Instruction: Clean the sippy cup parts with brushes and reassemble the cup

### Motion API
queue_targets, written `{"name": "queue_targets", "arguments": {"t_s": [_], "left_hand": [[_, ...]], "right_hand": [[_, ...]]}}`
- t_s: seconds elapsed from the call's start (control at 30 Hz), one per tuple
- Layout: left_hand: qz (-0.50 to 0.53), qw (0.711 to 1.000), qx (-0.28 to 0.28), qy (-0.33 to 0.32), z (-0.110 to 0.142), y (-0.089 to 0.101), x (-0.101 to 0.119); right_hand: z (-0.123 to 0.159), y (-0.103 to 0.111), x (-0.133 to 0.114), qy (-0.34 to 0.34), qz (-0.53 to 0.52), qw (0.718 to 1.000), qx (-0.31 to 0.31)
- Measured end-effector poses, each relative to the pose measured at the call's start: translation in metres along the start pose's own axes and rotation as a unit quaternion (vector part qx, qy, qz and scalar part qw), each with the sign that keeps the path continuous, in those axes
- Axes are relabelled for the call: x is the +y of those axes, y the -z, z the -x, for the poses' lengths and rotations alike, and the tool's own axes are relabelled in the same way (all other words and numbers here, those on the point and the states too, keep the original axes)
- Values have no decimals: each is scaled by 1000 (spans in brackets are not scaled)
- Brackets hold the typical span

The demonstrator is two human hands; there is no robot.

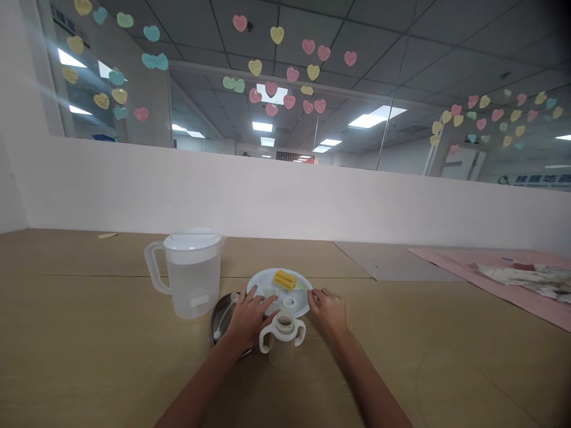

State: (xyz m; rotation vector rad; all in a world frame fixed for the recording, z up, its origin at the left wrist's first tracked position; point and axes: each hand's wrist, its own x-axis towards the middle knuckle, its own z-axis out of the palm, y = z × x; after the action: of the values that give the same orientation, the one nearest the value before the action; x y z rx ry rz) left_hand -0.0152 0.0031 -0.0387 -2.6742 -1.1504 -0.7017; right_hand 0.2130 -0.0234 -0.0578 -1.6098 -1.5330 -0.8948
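Note:
My left hand (250, 320) lies with fingers spread over the left part of a white plate (256, 279), near small clear pieces that I cannot make out. My right hand (330, 310) pinches a thin, pale yellowish stick-like thing (301, 288) at the plate's right edge. On the plate are a folded yellow cloth or sponge (284, 279) and a white ring cap (289, 304). In front of it stands an uncapped clear baby bottle (282, 348) with two white handles. Partly under my left hand is a round metal dish (218, 312) holding a weighted straw (226, 315).
A lidded clear pitcher (193, 282) with water stands to the left, beside the metal dish. A pink mat (450, 267) with white cloths (526, 279) lies far right, near a grey sheet (388, 261). A white wall (267, 199) with a window above bounds the brown tabletop (111, 345).

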Motion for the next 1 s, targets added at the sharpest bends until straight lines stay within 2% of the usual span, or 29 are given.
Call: {"name": "queue_targets", "arguments": {"t_s": [0.3, 0.5, 0.63, 0.73, 0.83, 1.0], "left_hand": [[19, 999, 37, 9, -1, -11, 0], [137, 987, 69, 41, -2, -11, 1], [205, 971, 100, 75, -1, -13, 5], [226, 963, 128, 66, -1, -13, 4], [237, 956, 163, 53, -2, -8, 3], [204, 952, 223, 56, 0, 6, 5]], "right_hand": [[-5, 14, 8, 83, 12, 996, -5], [-6, 18, 17, 91, -2, 995, 50], [-6, 20, 9, 118, -35, 991, 55], [-5, 20, -1, 145, -68, 986, 39], [-3, 19, -7, 138, -96, 985, 50], [1, 15, -10, 82, -124, 986, 81]]}}
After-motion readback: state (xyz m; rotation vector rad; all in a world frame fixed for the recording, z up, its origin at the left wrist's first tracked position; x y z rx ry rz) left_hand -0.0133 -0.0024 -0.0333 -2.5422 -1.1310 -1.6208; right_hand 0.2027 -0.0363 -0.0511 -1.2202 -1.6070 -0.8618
